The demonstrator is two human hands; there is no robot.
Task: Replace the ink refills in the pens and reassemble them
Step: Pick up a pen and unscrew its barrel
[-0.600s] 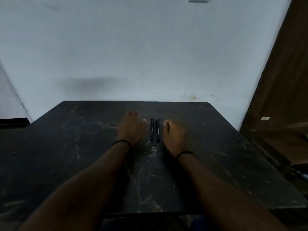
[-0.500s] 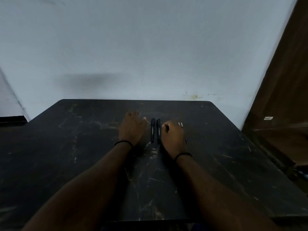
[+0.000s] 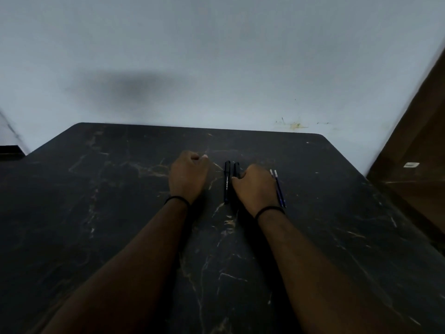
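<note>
Two black pens lie side by side on the dark marble table [image 3: 337, 213], pointing away from me. The left pen [image 3: 226, 182] is fully in view. Only the far end of the right pen [image 3: 236, 168] shows, because my right hand [image 3: 256, 189] covers the rest, with its thumb against the barrel and its fingers curled over it. Two thin blue refills [image 3: 279, 189] lie just right of that hand, partly under its edge. My left hand [image 3: 187, 175] rests on the table left of the pens, loosely curled and holding nothing.
A pale wall stands right behind the table's far edge. A brown wooden door or cabinet [image 3: 419, 141] stands at the right. My wrists each carry a black band.
My right hand has slid left onto the right pen, uncovering the two refills beside it. My left hand has stayed put, its fingers curling in a little.
</note>
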